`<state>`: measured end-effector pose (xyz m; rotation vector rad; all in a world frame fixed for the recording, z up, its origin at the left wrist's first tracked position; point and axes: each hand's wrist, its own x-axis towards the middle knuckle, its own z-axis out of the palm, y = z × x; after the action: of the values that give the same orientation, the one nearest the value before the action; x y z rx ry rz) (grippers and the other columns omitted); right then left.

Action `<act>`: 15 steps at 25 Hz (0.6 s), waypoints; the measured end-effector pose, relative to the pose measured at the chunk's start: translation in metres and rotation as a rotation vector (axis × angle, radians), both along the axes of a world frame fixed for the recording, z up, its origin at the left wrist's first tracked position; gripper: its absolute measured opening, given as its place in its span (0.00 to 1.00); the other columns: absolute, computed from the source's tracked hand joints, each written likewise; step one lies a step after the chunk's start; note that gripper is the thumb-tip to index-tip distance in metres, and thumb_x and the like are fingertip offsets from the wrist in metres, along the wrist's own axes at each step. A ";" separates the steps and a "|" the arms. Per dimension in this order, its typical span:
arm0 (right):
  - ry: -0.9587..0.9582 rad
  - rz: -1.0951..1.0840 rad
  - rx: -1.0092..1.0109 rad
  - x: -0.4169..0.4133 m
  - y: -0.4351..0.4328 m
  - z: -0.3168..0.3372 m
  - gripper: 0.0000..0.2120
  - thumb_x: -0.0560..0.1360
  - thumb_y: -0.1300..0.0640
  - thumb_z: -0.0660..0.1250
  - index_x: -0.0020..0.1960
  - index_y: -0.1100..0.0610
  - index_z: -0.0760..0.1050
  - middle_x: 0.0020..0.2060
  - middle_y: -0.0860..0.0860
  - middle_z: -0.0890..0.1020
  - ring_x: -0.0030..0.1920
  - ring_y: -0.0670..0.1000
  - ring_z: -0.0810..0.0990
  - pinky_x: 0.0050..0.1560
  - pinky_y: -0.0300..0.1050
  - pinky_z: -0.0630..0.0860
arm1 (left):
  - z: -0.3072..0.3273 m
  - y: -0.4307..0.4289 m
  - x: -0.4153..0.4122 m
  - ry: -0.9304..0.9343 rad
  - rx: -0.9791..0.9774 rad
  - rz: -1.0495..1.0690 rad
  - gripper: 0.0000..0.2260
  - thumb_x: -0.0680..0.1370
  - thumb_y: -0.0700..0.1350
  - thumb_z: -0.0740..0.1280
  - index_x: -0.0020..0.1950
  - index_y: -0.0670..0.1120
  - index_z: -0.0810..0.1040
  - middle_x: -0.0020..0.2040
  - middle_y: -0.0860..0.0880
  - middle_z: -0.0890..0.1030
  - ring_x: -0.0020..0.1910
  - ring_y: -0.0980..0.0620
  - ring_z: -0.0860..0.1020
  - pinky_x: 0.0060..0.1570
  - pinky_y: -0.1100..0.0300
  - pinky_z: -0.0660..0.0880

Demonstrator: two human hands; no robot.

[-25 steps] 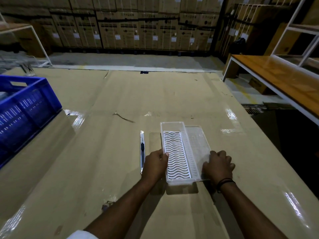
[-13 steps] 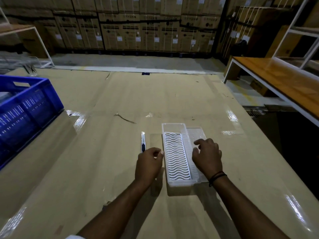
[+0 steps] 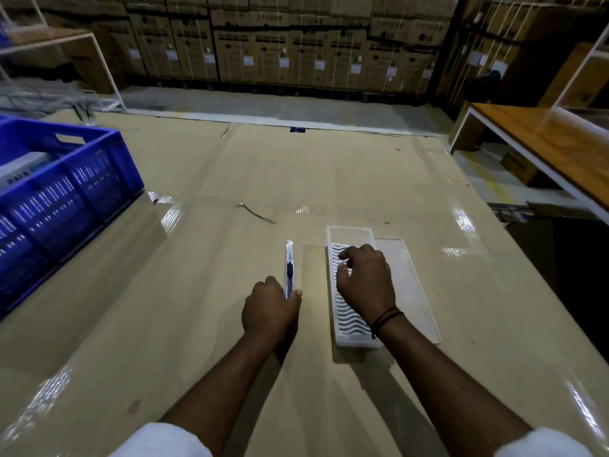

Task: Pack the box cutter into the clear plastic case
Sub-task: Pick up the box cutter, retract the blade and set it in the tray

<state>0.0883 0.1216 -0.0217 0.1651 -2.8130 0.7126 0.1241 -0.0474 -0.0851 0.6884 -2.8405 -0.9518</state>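
box cutter (image 3: 289, 268): slim pen-like thing, pale body with a dark slider, lying flat on the table (image 3: 197, 324) near the middle, pointing away toward the far edge. It sits just left of the case, not in it yet.

step: looks like the pick-up stage to me, grabbing the cutter before it goes in.

left hand (image 3: 270, 308): curled over the near end of the cutter, thumb tip touching it. Fingers are closing round it, but I honestly can't tell if it's properly pinched or just resting on it.

right hand (image 3: 365, 278): over the tray, fingers bent and loose, gripping nothing that I can see, maybe steadying it.

clear plastic case (image 3: 408, 291): lies open, a flat see-through panel spread out to the right, glossy and hard-looking.

white tray (image 3: 349, 319): long narrow rectangle with raised walls and a wavy ribbed floor, sitting on the case's left part.

next move: I'd guess lift the cutter, bring it right and lay it lengthwise along the tray. The right hand needs to clear off first.

table surface: tan, shiny, taped-over cardboard look with glare patches.

blue crate (image 3: 66, 199): slotted plastic, at the left edge, well apart.
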 end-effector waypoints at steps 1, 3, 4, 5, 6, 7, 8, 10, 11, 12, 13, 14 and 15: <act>0.005 0.024 -0.011 -0.002 -0.006 -0.001 0.13 0.75 0.60 0.64 0.57 0.56 0.81 0.51 0.55 0.82 0.55 0.58 0.78 0.57 0.52 0.75 | -0.002 0.001 0.000 0.008 -0.022 -0.003 0.19 0.75 0.61 0.71 0.50 0.45 0.79 0.45 0.48 0.81 0.41 0.47 0.81 0.33 0.59 0.69; -0.012 0.071 -0.055 -0.006 -0.022 -0.001 0.13 0.75 0.61 0.63 0.57 0.59 0.81 0.51 0.57 0.83 0.55 0.57 0.79 0.57 0.50 0.76 | -0.003 0.002 -0.002 0.011 -0.046 -0.002 0.19 0.75 0.62 0.72 0.49 0.46 0.79 0.44 0.48 0.81 0.38 0.48 0.79 0.31 0.59 0.68; -0.034 0.090 -0.069 -0.009 -0.031 0.001 0.13 0.75 0.62 0.63 0.56 0.61 0.82 0.50 0.58 0.84 0.54 0.57 0.80 0.56 0.51 0.77 | -0.003 0.002 -0.004 0.003 -0.050 0.002 0.18 0.74 0.61 0.72 0.49 0.46 0.79 0.44 0.48 0.82 0.38 0.48 0.80 0.32 0.59 0.70; -0.053 0.110 -0.084 -0.013 -0.040 0.001 0.12 0.75 0.63 0.62 0.53 0.63 0.82 0.48 0.59 0.84 0.51 0.58 0.81 0.54 0.51 0.78 | -0.002 0.003 -0.005 -0.007 -0.053 0.008 0.18 0.75 0.60 0.73 0.49 0.46 0.79 0.44 0.47 0.82 0.40 0.46 0.82 0.34 0.58 0.72; -0.090 0.111 -0.085 -0.017 -0.050 0.000 0.10 0.74 0.63 0.62 0.48 0.64 0.81 0.44 0.60 0.84 0.47 0.59 0.81 0.49 0.51 0.78 | -0.002 0.002 -0.006 -0.015 -0.058 0.014 0.17 0.75 0.59 0.73 0.49 0.45 0.80 0.45 0.46 0.83 0.41 0.45 0.83 0.36 0.58 0.73; -0.127 0.113 -0.082 -0.021 -0.058 -0.003 0.07 0.73 0.64 0.62 0.42 0.65 0.78 0.40 0.61 0.83 0.43 0.60 0.80 0.42 0.49 0.76 | -0.002 0.002 -0.007 -0.020 -0.062 0.017 0.16 0.76 0.57 0.72 0.49 0.44 0.80 0.45 0.45 0.84 0.42 0.44 0.84 0.36 0.58 0.73; -0.189 0.105 -0.064 -0.023 -0.067 -0.002 0.07 0.73 0.63 0.63 0.37 0.64 0.74 0.38 0.61 0.81 0.40 0.60 0.78 0.37 0.45 0.71 | -0.002 0.002 -0.008 -0.024 -0.064 0.016 0.15 0.76 0.56 0.72 0.49 0.44 0.80 0.46 0.44 0.84 0.43 0.43 0.84 0.37 0.57 0.73; -0.310 0.106 -0.034 -0.026 -0.081 -0.005 0.05 0.73 0.62 0.65 0.39 0.60 0.73 0.41 0.63 0.81 0.41 0.60 0.78 0.33 0.43 0.63 | -0.003 0.001 -0.011 -0.035 -0.059 0.006 0.14 0.76 0.54 0.72 0.49 0.42 0.80 0.47 0.42 0.84 0.45 0.41 0.84 0.37 0.56 0.74; -0.355 0.117 -0.038 -0.028 -0.086 -0.009 0.02 0.73 0.62 0.66 0.44 0.61 0.76 0.44 0.63 0.82 0.44 0.61 0.80 0.34 0.42 0.65 | -0.003 0.000 -0.012 -0.038 -0.056 0.005 0.13 0.76 0.52 0.72 0.49 0.42 0.80 0.48 0.42 0.84 0.46 0.39 0.84 0.38 0.56 0.74; -0.411 0.108 -0.050 -0.030 -0.091 -0.013 0.09 0.73 0.62 0.67 0.52 0.62 0.78 0.48 0.63 0.82 0.48 0.61 0.82 0.37 0.42 0.68 | -0.004 -0.001 -0.013 -0.036 -0.055 0.007 0.12 0.76 0.50 0.72 0.48 0.42 0.80 0.49 0.41 0.84 0.47 0.38 0.84 0.37 0.56 0.73; -0.462 0.098 -0.063 -0.032 -0.094 -0.017 0.13 0.72 0.63 0.67 0.56 0.64 0.77 0.51 0.63 0.82 0.50 0.61 0.82 0.39 0.43 0.70 | -0.004 -0.001 -0.013 -0.035 -0.054 0.008 0.11 0.76 0.49 0.71 0.48 0.41 0.80 0.49 0.41 0.84 0.47 0.38 0.84 0.37 0.55 0.74; -0.509 0.083 -0.096 -0.034 -0.096 -0.020 0.13 0.71 0.63 0.67 0.55 0.65 0.76 0.53 0.63 0.81 0.51 0.61 0.82 0.40 0.43 0.71 | -0.004 -0.002 -0.013 -0.033 -0.054 0.007 0.10 0.76 0.48 0.71 0.49 0.41 0.80 0.49 0.41 0.84 0.47 0.39 0.84 0.38 0.55 0.77; -0.532 0.074 -0.118 -0.037 -0.097 -0.023 0.11 0.71 0.63 0.67 0.53 0.64 0.76 0.54 0.63 0.81 0.52 0.62 0.82 0.40 0.42 0.71 | -0.004 -0.002 -0.013 -0.034 -0.050 0.004 0.10 0.76 0.48 0.71 0.49 0.41 0.80 0.48 0.42 0.84 0.46 0.39 0.84 0.40 0.53 0.80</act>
<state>0.0517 0.0249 -0.0444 0.0640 -3.2602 1.0742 0.1114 -0.0494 -0.0896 0.7121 -2.8800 -0.8730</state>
